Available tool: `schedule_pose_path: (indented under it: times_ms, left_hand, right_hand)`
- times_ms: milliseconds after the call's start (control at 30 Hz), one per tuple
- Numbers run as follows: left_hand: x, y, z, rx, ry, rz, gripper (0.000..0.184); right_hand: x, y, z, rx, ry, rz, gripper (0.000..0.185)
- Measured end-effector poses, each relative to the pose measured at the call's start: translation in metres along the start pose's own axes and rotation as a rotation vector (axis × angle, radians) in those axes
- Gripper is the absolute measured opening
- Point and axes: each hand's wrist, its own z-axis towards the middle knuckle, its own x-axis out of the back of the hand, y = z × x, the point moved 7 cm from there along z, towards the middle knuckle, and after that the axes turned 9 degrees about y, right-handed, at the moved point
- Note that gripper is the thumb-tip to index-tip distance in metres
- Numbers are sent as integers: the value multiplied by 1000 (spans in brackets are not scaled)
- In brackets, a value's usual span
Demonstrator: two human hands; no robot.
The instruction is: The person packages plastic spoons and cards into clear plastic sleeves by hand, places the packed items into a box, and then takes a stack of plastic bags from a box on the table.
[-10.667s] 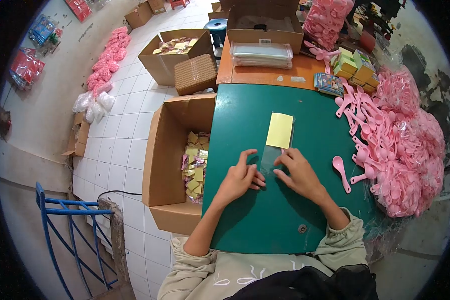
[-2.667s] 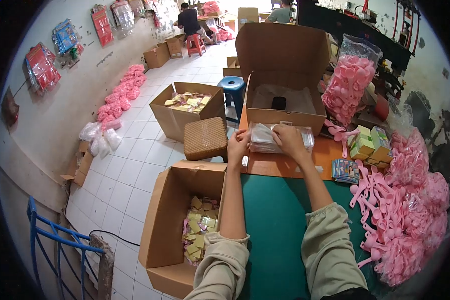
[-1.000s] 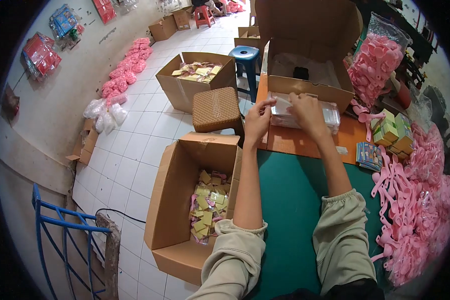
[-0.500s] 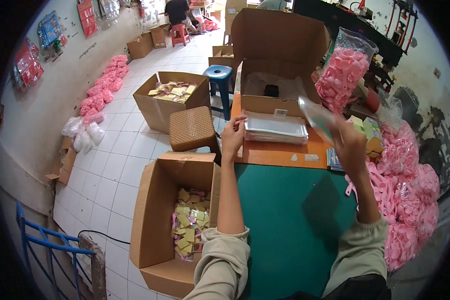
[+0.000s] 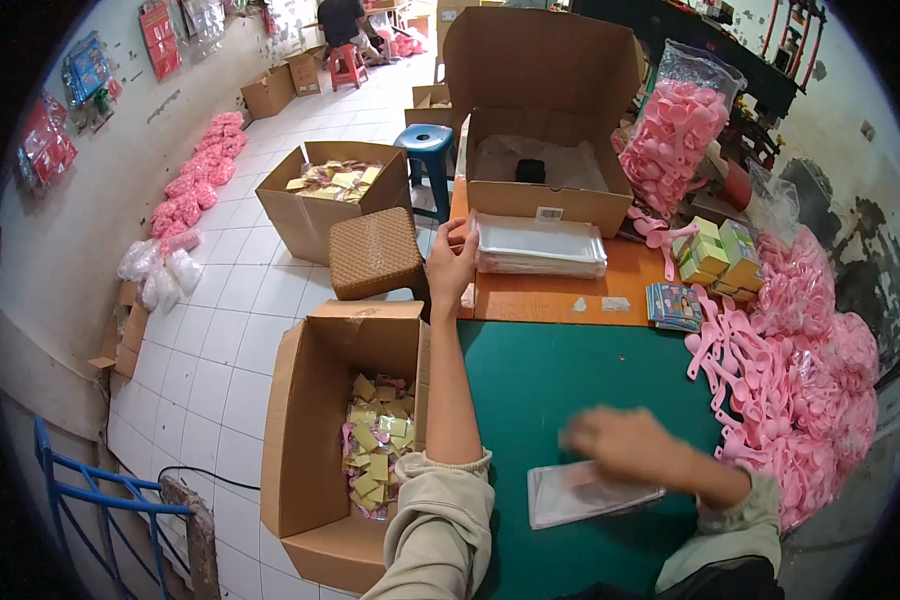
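My left hand rests at the left end of a stack of clear plastic bags, its fingers a little bent and apart, at the stack's edge. My right hand is smeared by motion over a few flat clear plastic bags on the green table top. Its fingers are too blurred to read. Pink plastic spoons lie loose to the right of that hand. Small printed cards sit in a pile beyond it.
A cardboard box with small packets stands at my left. An open carton stands behind the bag stack, with a sack of pink spoons beside it. A woven stool and yellow-green boxes are nearby. A person sits far back.
My right hand has come down and nearer; the clear bags it held up now lie flat on the green table. My left hand stays beside the stack, its fingers slightly loosened.
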Motion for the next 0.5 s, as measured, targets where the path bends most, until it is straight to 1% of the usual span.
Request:
schedule_pose_path:
  times_ms: [67,100,167,267,367,467,500]
  left_hand:
    - [1,-2,1,24,7,14,37]
    - [3,-2,1,-4,28,26,36]
    - [1,-10,5,14,6,-46,35]
    - [2,-8,7,42,-16,-135,33]
    - [2,4,1,84,-32,-234,31]
    - [2,2,2,60,-41,-275,30]
    - [2,2,2,66,-29,-234,29]
  right_hand:
    - [25,48,44,-94,351,-31,40]
    - [34,72,68,-149,410,-38,40]
    - [48,105,104,-45,759,-28,42]
    - [64,108,151,6,889,-89,42]
    - [61,110,187,0,893,-101,44]
    - [53,122,213,-71,785,-112,43]
    - [54,127,217,-39,792,-49,41]
